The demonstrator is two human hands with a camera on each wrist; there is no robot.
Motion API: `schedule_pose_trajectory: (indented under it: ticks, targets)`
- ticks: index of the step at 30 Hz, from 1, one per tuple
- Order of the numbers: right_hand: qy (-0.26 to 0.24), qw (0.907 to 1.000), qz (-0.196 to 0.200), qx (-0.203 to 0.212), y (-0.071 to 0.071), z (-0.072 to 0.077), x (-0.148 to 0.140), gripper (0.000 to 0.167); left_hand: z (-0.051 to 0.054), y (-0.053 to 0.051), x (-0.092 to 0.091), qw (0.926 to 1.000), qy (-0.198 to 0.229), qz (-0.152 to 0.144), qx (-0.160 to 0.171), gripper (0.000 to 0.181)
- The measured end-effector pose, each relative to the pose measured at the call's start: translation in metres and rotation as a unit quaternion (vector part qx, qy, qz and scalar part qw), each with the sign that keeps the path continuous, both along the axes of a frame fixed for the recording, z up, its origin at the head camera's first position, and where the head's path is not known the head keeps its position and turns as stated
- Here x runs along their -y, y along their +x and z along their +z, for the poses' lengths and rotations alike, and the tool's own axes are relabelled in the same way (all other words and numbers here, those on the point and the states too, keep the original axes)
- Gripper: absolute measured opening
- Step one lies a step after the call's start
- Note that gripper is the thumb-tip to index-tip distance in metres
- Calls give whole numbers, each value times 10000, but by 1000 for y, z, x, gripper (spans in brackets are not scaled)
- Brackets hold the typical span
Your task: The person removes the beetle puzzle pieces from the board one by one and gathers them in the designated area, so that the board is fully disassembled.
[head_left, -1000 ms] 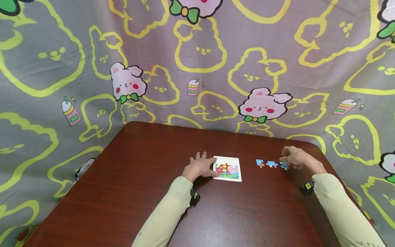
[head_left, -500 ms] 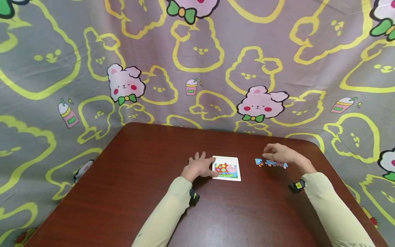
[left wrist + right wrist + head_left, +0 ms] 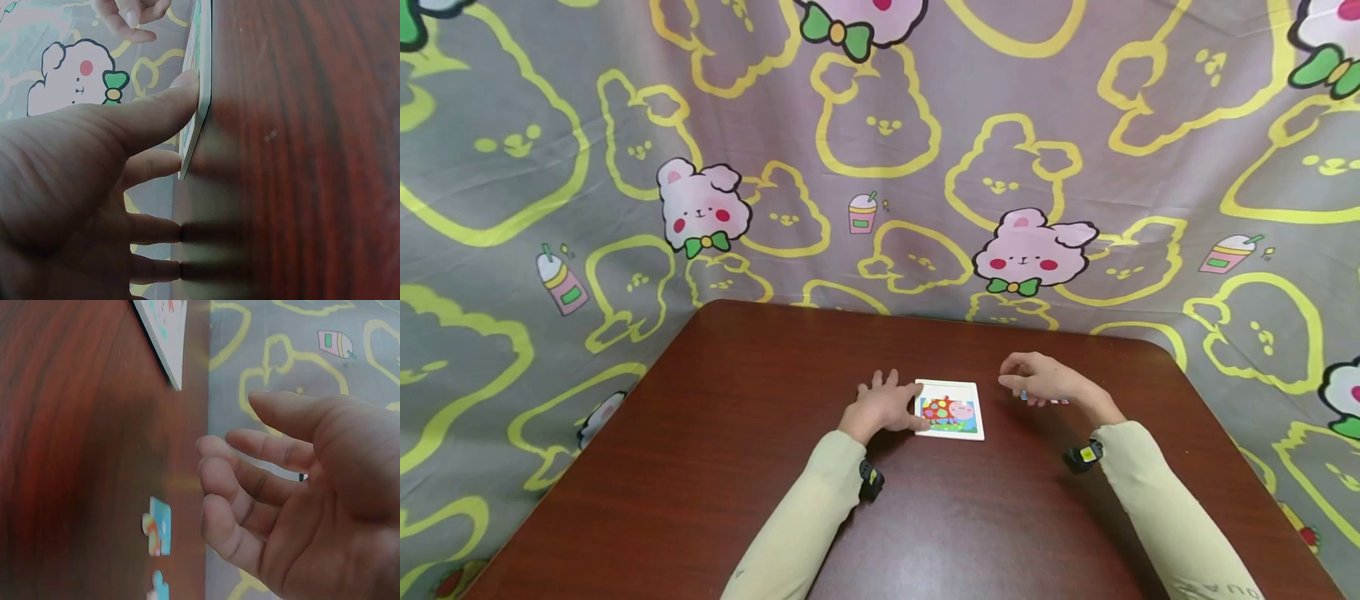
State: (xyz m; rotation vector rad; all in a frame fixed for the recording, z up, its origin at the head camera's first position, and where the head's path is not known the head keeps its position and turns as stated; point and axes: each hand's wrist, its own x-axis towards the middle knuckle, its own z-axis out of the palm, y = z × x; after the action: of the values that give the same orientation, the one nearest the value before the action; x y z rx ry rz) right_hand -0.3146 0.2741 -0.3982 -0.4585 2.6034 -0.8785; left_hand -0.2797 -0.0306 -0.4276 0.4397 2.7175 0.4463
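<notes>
A square puzzle board with a white rim and a picture of a pink pig in a red spotted dress lies on the table. The upper part of its picture is bare white. My left hand rests at its left side, fingers spread. In the left wrist view, the thumb lies on the board's edge and the index finger touches its corner. My right hand hovers right of the board, fingers loosely bent, holding nothing. Beneath it lie small blue jigsaw pieces, mostly hidden in the head view.
The dark reddish-brown wooden table has rounded far corners. Behind it hangs a grey curtain printed with yellow outlines and rabbit faces. Each wrist carries a small black camera.
My right hand has moved left from the rightmost jigsaw piece, over the row and towards the board. The left hand stays at the board's edge. The head view has shifted slightly.
</notes>
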Motion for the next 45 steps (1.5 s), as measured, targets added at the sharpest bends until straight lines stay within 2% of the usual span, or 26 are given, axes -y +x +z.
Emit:
schedule_pose_trajectory:
  ticks: [6, 15, 24, 37, 42, 45]
  targets:
    - [-108, 9999, 70, -89, -5, -8, 12, 22, -1, -1, 1, 10000, 62, 41, 32, 75]
    - [-296, 9988, 378, -95, -10, -11, 34, 24, 0, -1, 3, 9999, 137, 70, 56, 75]
    - [-566, 9961, 674, 90, -15, -18, 61, 26, 0, -3, 3, 9999, 48, 96, 27, 75]
    - [-170, 9956, 910, -133, -14, -24, 90, 23, -1, -6, 2, 9999, 12, 119, 84, 76]
    - [-252, 9938, 1076, 70, -12, -31, 94, 18, 0, -5, 0, 9999, -7, 94, 117, 75]
    - [-273, 9935, 1106, 48, -11, -35, 95, 16, 1, -5, -1, 9999, 3, 87, 129, 76]
